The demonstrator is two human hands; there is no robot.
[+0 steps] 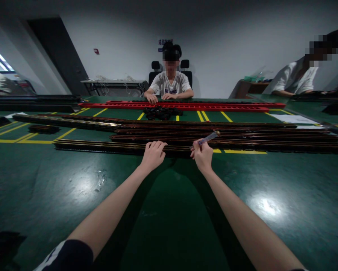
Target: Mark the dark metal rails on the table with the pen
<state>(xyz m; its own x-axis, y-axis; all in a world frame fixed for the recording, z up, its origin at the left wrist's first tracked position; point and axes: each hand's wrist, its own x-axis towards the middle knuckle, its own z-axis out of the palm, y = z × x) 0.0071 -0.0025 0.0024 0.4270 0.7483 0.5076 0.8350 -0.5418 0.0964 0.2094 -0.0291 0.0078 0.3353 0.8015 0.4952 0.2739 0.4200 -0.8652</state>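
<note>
Step in hand, my read: hand-tool work on the nearest black rail (101,146), left steadying, right working. Left hand (155,152) sits on that rail, fingers bent over its top edge; can't tell if it's pinching the rail or just pressing down. Right hand (203,155) is closed around a clear-handled tool (209,138), probably a screwdriver: handle end sticks up and out to the right, working end points down-left toward the rail. Tip is too small to resolve, so can't confirm contact. Next move, as I judge it, calls for the left to pin the rail while the right sets the tip square on its spot; rail looks long and narrow, so it could skid or roll if the left goes light. Position vs grip: rail lies flat on the green table (58,177), running crosswise, directly under the left fingers and extending well out to the left; toward the right hand it runs up close to the stacked black rails (242,132), and I can't separate the ends there. Stack is just behind both hands, copper-coloured edges showing. Past it, a heap of small black parts (161,113), then red rails (185,107) in front of a co-worker (171,82) seated opposite, both hands near them.
</note>
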